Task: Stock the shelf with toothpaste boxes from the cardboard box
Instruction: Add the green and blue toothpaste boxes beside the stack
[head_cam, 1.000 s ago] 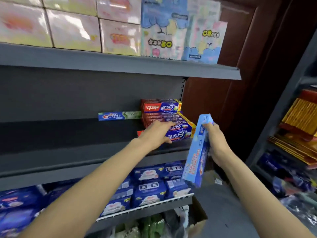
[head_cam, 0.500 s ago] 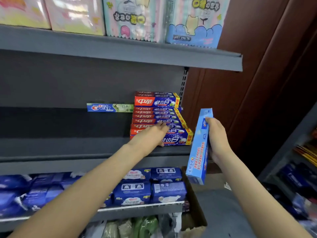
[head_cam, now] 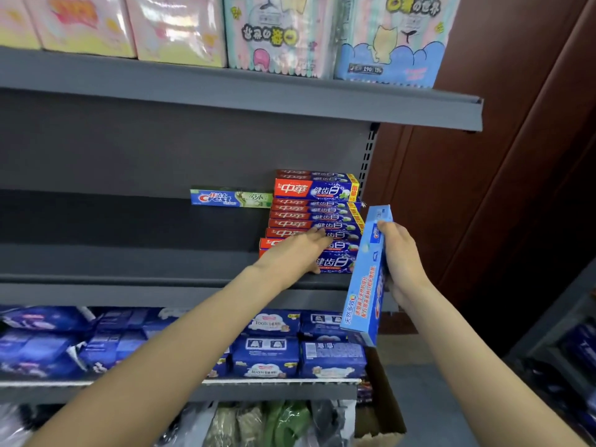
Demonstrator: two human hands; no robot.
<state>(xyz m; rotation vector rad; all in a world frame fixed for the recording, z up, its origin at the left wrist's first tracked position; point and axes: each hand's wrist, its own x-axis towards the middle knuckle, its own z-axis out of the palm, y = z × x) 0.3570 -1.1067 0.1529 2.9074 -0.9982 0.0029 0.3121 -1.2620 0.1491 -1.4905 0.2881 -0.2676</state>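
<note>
A stack of red and blue toothpaste boxes [head_cam: 317,209] lies at the right end of the grey middle shelf [head_cam: 129,279]. My left hand [head_cam: 298,253] rests flat on the front of that stack, fingers straight. My right hand [head_cam: 401,256] grips a light blue toothpaste box [head_cam: 367,279], held nearly upright just right of the stack. A single Crest box [head_cam: 231,198] stands at the back of the shelf, left of the stack. A corner of the cardboard box [head_cam: 382,414] shows on the floor below.
The upper shelf [head_cam: 290,95] carries pastel tissue packs [head_cam: 280,33]. Blue packs [head_cam: 267,356] fill the lower shelf. A brown wall panel [head_cam: 467,188] rises to the right, and another rack [head_cam: 561,330] stands at the far right. The middle shelf left of the Crest box is bare.
The view has tilted and closed in on the shelf. My left hand slid slightly further onto the stack. The blue box in my right hand stays beside the stack, a little more upright.
</note>
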